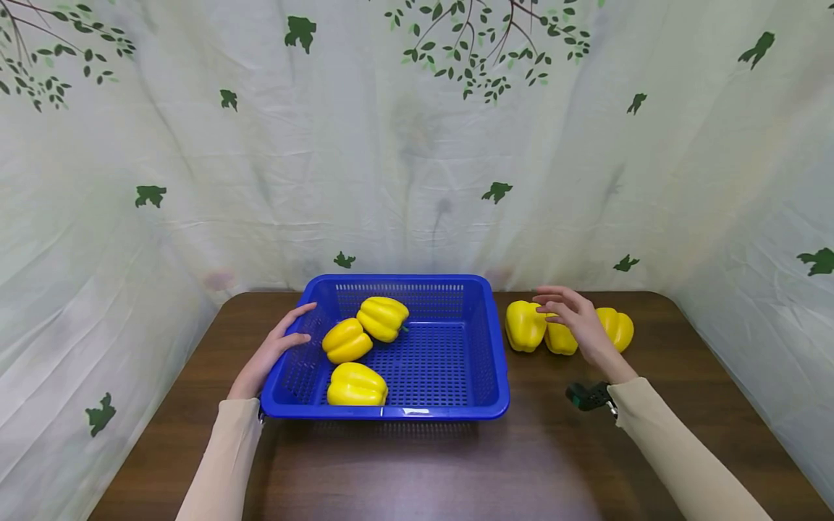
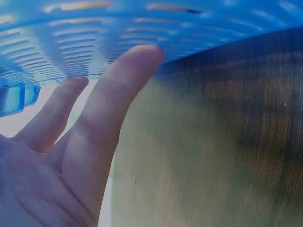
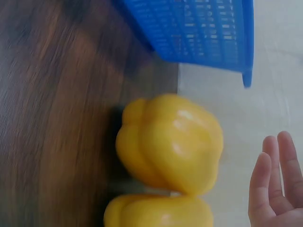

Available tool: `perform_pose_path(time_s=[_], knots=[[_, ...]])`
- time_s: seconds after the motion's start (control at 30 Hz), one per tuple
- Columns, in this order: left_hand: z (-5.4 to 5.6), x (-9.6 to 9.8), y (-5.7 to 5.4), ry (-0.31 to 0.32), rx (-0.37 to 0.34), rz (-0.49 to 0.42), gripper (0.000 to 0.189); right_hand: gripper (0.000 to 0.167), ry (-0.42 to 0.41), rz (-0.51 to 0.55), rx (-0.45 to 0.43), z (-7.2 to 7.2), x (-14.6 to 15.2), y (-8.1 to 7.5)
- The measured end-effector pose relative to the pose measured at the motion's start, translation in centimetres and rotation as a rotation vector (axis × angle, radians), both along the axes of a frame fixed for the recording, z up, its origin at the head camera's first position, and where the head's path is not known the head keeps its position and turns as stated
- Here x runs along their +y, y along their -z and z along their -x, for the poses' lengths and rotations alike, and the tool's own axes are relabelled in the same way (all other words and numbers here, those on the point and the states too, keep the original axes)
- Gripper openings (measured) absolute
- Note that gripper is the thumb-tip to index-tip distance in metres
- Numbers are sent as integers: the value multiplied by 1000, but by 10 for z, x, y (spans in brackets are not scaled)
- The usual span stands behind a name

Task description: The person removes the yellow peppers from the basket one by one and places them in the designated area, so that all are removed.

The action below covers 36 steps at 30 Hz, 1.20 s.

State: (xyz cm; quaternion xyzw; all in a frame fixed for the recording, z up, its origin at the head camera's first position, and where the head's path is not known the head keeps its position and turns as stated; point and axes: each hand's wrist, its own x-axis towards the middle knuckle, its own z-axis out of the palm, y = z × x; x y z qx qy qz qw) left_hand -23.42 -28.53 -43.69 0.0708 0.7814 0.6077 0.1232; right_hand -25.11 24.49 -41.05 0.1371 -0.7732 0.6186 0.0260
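Note:
A blue plastic basket (image 1: 420, 412) stands on the brown table with three yellow bell peppers (image 1: 357, 385) inside its left half. My left hand (image 1: 276, 351) rests at the basket's left rim. Its fairly straight fingers (image 2: 99, 109) lie against the slotted wall in the left wrist view. Right of the basket, three more yellow bell peppers (image 1: 525, 326) lie in a row. Over them is my right hand (image 1: 582, 325), fingers spread loosely and nothing in its grasp. It partly hides the middle pepper (image 1: 560, 339). Two peppers (image 3: 170, 142) show beside that hand in the right wrist view.
The wooden table (image 1: 417, 470) extends in front of the basket and out to both sides. Behind it hangs a pale cloth (image 1: 404, 181) with green leaf prints, which also closes off the left and right. A dark wrist device (image 1: 588, 396) sits at my right cuff.

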Motion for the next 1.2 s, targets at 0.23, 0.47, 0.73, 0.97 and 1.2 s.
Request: perform_pose_path(time_s=[0.23,0.47,0.73,0.97,1.2], knots=[[1,-1,-2,12,4,4,60,37,-55,10,1,0,-15,-4],[2,-3,-1,36,-5,-45,60,33,-93,26,-6,0,-23,-5],[2,-3,-3,34,-2,-36,61,37,-145,44,7,0,-34,-11],[2,-3,-3,41,6,-38,61,36,-184,57,10,1,-43,-13],[2,-4,-3,37,8,-27,61,38,-227,78,4,2,-53,-18]])
